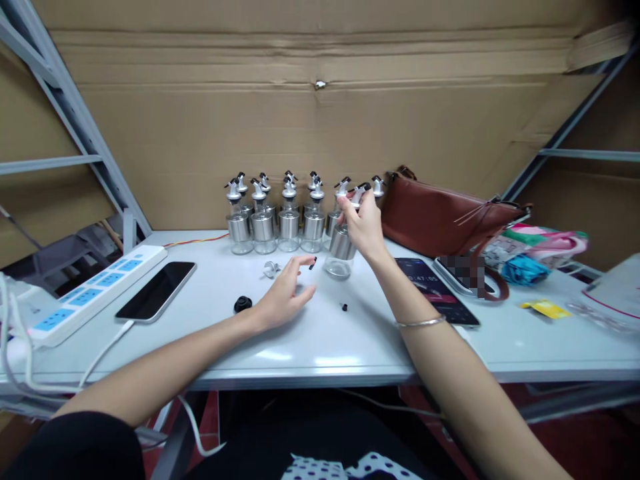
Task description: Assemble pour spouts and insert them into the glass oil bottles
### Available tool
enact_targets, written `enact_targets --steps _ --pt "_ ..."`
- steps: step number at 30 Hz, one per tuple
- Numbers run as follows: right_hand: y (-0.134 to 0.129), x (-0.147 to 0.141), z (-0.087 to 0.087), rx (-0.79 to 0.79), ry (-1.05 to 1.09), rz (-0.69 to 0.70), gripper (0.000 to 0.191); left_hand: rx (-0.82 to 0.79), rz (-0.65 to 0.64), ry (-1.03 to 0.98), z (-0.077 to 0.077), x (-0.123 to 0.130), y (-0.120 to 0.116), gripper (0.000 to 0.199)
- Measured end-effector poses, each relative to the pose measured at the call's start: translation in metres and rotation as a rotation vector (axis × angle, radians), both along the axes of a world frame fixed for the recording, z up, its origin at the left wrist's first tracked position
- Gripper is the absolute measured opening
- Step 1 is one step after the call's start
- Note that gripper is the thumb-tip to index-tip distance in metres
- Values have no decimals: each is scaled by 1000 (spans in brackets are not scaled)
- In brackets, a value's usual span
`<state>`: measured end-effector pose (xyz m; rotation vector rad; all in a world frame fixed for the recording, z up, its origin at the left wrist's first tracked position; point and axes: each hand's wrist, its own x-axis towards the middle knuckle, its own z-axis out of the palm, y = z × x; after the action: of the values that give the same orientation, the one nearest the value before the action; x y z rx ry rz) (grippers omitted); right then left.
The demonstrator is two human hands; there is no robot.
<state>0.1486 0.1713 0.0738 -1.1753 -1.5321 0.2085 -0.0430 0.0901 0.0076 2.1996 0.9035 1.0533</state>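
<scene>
My right hand (364, 225) is closed round the neck of a glass bottle (343, 248) with a steel band and a silver pour spout. The bottle's base is at the table top, slightly tilted. To its left, my left hand (287, 292) has thumb and fingers apart, with a small black piece (313, 263) at the fingertips. A tiny black part (345, 307) lies on the table between the forearms. Near my left wrist are a round black cap (243, 305) and a small clear piece (271, 269).
Several similar bottles (263, 230) stand in rows at the back. On the left are a phone (157, 292) and a power strip (100, 290). A brown bag (440, 213), a dark phone (437, 293), a yellow packet (545, 308) and plastic wrapping (617, 290) lie on the right.
</scene>
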Motion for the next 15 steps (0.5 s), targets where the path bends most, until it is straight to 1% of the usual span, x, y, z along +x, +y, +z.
enact_targets --steps 3,6,9,11,12,13,15 --pt "12 3 -12 -5 -139 -50 38 125 -28 71 -1 0 0 42" --pt "20 3 -24 -29 -272 -136 56 267 -69 113 1 -2 1 39" --pt "24 4 -31 -122 -289 -187 71 477 -69 202 12 -7 4 32" --pt "25 6 -33 -206 -260 -167 72 585 0 327 22 -13 8 29" --pt "26 7 -34 -250 -243 -149 71 606 64 405 28 -17 10 28" --pt "27 8 -34 -290 -229 -134 70 597 150 487 33 -21 12 29" --pt "29 10 -35 -342 -223 -134 69 520 360 637 41 -29 18 30"
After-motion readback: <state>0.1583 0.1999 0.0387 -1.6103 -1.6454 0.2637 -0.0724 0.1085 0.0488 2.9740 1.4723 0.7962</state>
